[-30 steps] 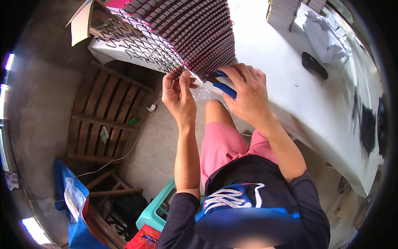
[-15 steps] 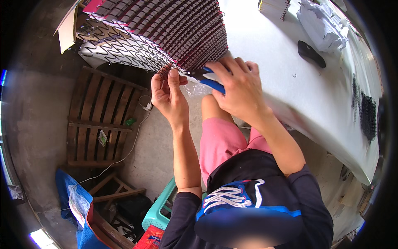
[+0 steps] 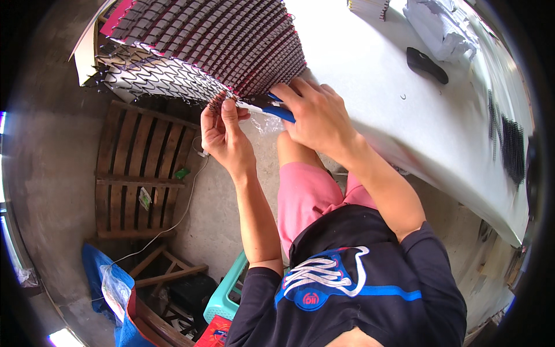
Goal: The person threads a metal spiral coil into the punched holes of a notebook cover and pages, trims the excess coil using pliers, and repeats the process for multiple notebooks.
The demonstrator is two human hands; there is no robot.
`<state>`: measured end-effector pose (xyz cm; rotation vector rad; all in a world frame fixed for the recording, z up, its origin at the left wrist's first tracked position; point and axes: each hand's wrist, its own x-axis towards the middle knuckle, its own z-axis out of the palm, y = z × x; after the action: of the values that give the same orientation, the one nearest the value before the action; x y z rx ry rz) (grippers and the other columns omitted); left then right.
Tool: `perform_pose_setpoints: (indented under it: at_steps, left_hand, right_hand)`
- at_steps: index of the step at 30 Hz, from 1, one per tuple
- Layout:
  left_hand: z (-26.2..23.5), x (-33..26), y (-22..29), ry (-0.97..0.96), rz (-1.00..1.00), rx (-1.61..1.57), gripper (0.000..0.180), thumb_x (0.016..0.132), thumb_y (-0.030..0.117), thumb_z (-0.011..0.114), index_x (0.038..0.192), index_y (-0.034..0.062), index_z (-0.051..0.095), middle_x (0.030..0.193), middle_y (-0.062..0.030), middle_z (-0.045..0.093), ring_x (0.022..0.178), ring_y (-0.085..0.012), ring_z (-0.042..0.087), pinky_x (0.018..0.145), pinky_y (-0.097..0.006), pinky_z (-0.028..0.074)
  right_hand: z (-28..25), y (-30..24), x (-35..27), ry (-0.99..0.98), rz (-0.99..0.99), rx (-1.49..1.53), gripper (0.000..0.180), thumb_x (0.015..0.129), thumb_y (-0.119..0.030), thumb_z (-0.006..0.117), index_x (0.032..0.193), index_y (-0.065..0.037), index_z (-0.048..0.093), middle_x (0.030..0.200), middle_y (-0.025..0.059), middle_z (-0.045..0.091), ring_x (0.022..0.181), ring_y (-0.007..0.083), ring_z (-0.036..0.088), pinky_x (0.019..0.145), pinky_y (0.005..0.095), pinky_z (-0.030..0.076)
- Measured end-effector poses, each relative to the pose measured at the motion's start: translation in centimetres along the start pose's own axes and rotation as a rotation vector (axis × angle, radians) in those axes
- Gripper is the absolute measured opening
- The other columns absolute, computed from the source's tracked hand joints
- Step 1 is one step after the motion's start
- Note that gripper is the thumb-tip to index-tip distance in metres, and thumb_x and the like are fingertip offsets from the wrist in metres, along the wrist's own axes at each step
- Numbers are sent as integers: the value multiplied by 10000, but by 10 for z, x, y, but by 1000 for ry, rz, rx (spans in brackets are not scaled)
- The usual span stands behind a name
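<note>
A: What's happening w/ the hands?
B: Left hand (image 3: 226, 134) is pinching the near corner of the woven strip stack (image 3: 214, 46), far left on the white surface (image 3: 370, 75). Right hand (image 3: 315, 115) is gripping blue-handled pliers (image 3: 270, 106) there; prob. mid-crimp, next needing a steady squeeze.

Wooden pallet (image 3: 141, 173) on floor at left; teal plastic stool (image 3: 228, 292) bottom centre; black object (image 3: 426, 65) and white bundle (image 3: 442, 26) on white table (image 3: 370, 81), upper right.
</note>
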<state>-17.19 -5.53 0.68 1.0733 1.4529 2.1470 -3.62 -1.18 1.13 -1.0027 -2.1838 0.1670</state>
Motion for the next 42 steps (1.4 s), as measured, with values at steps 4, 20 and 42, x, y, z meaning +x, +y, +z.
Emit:
perform_pose_setpoints:
  at_steps: [4,20,42]
  left_hand:
    - [-1,1,1,10,10,48,185,896,180,621,919,-3,611,796,-42,624,645,-93,576,607,-226,486]
    - [-7,-1,2,-9,-75,-32,202,870,188,657,918,-5,625,839,-74,650,658,-94,574,612,-215,476]
    - [-9,0,10,-93,-40,2,229,904,186,610,1037,0,590,828,-26,601,652,-60,529,595,-219,461]
  right_hand:
    - [-6,0,-2,-116,75,68,417,677,-101,666,1081,-151,577,913,93,617,814,287,624,711,395,497]
    - [-11,-7,6,-40,77,153,390,666,-152,699,1042,-116,602,971,86,601,926,270,582,816,428,434]
    - [-15,-4,10,68,-1,60,396,681,-213,694,1061,-160,594,1002,35,576,1003,220,546,891,482,363]
